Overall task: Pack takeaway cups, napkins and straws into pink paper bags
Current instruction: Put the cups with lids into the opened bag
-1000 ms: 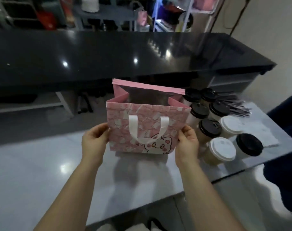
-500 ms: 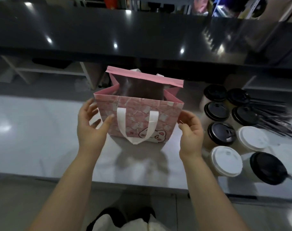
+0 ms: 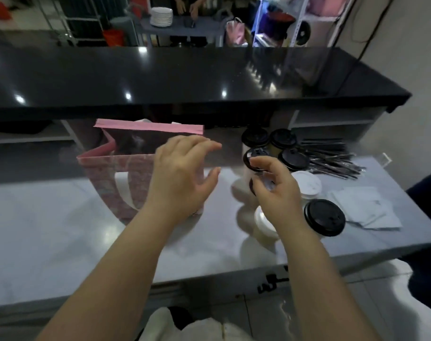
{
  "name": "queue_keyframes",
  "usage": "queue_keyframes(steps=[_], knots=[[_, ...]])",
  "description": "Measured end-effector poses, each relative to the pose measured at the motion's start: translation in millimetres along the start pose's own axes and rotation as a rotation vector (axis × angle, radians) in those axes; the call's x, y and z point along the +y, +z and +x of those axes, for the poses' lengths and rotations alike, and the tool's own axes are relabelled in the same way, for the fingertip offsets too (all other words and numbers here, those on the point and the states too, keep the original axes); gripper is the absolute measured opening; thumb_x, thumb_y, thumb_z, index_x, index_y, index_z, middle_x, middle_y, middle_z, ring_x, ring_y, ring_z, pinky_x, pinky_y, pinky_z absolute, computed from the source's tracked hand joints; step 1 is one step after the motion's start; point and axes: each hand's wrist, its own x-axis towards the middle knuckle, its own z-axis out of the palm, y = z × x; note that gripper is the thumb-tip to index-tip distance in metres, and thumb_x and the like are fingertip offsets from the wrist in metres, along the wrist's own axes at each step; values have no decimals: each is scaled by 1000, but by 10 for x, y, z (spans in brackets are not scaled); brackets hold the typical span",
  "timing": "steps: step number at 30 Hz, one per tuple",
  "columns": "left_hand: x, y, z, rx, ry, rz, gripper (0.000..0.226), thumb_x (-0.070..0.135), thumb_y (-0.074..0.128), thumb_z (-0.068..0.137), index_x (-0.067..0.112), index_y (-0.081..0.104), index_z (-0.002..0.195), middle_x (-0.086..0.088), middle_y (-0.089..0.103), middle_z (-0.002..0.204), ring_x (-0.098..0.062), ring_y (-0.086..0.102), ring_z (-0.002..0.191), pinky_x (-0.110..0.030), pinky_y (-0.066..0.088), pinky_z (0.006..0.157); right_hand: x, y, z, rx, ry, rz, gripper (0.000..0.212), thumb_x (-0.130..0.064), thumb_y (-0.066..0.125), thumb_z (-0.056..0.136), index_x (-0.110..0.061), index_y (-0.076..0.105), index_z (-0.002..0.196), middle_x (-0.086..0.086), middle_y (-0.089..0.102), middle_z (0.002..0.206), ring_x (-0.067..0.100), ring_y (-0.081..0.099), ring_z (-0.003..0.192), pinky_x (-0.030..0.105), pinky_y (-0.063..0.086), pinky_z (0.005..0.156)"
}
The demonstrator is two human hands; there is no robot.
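Observation:
A pink paper bag (image 3: 106, 168) with white ribbon handles stands open on the grey worktop (image 3: 62, 230). My left hand (image 3: 180, 178) hovers open in front of the bag's right side, fingers spread, holding nothing. To the right stand several takeaway cups, some with black lids (image 3: 324, 217) and some with white lids (image 3: 306, 184). My right hand (image 3: 280, 195) curls over one black-lidded cup (image 3: 252, 189) in the middle of the group, thumb and fingers around its top; the cup is mostly hidden and blurred. Black wrapped straws (image 3: 332, 158) and white napkins (image 3: 364, 207) lie behind and right of the cups.
A raised glossy black counter (image 3: 185, 77) runs along the back, just behind the bag. The worktop's front edge is close to my body, its right end just past the napkins. Shelves, a stack of plates (image 3: 161, 17) and another person's hands are beyond the counter.
Both hands have let go of the bag's sides. My right hand moved right onto the cups; my left hand shifted right across the bag's front. The bag stays standing.

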Motion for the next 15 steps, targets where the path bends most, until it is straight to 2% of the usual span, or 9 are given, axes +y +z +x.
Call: queue_keyframes(steps=[3,6,8,11,13,15], knots=[[227,291,-11,-146,29,2,43,32,72,79,22,66,120,0,61,121,-28,52,116,-46,38,95,52,-301,-77,20,-4,-120,36,-6,61,85,-29,62,113,-16,62,115,6,55,114,23,43,98],[357,580,-72,-285,48,44,44,33,70,80,23,65,122,0,59,127,-29,48,121,-45,35,95,153,-528,-187,-32,23,-333,35,-18,71,81,-28,64,114,-11,59,116,9,51,115,25,41,98],[386,757,-140,-424,22,87,46,33,63,85,26,59,130,3,53,135,-27,40,129,-43,30,99,254,-580,-298,-165,129,-537,46,-30,76,77,-29,62,121,-5,51,126,17,40,122,29,34,102],[394,961,-262,-584,-12,145,47,29,56,90,30,51,136,5,45,141,-24,31,132,-42,25,103,408,-489,-479,-317,233,-806,68,-44,73,75,-32,46,136,-2,37,140,23,29,127,33,28,105],[396,1038,-330,-626,-1,188,46,25,55,88,30,50,134,4,45,140,-24,31,131,-41,26,101,487,-381,-560,-327,225,-901,71,-46,71,75,-31,41,138,2,31,144,27,27,128,39,29,107],[383,1089,-388,-647,8,212,48,22,57,86,30,50,133,4,45,139,-24,31,130,-42,26,101,538,-303,-592,-259,211,-901,67,-43,71,76,-28,42,135,5,30,143,29,29,127,39,31,106]])
